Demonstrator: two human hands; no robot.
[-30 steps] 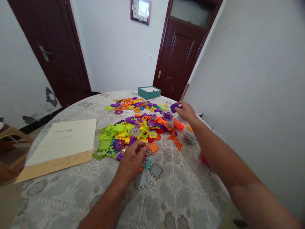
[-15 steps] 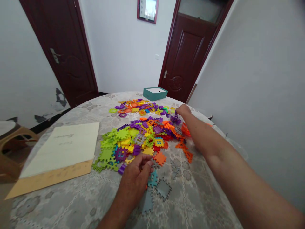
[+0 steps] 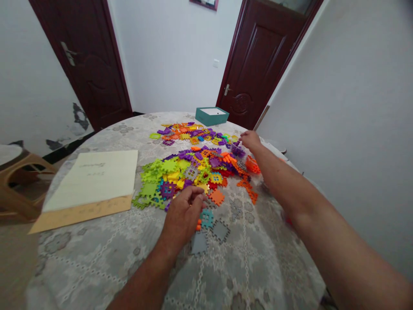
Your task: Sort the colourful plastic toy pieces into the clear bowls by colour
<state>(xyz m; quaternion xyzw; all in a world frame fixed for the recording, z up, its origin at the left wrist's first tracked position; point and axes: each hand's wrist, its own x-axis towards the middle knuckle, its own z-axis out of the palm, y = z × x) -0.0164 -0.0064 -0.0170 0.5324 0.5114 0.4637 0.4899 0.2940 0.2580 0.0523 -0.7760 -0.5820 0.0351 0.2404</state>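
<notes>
My left hand (image 3: 184,211) rests at the near edge of a big heap of plastic building pieces (image 3: 190,165), fingers curled and thumb against them. What lies in its grip is hidden. Just right of it are a teal window piece (image 3: 207,218), small orange pieces (image 3: 198,224) and two grey toothed plates, one square (image 3: 221,230) and one below it (image 3: 199,243). My right hand (image 3: 251,140) reaches far out, fingertips pinched together above a clear tub of purple pieces (image 3: 238,149). Too small to make out is anything between those fingers. Near its wrist sits a tub of orange pieces (image 3: 252,164).
Behind the main heap lies a second spread of mixed pieces (image 3: 190,134). A green box (image 3: 212,116) stands at the table's far edge. On the left lie pale paper sheets (image 3: 97,176) over a tan one. A stool (image 3: 24,183) stands beside the round table.
The view has tilted down, so the table sits higher in the picture. My right hand stays around the purple tub, its fingertips slightly raised. My left hand keeps its place by the heap.
</notes>
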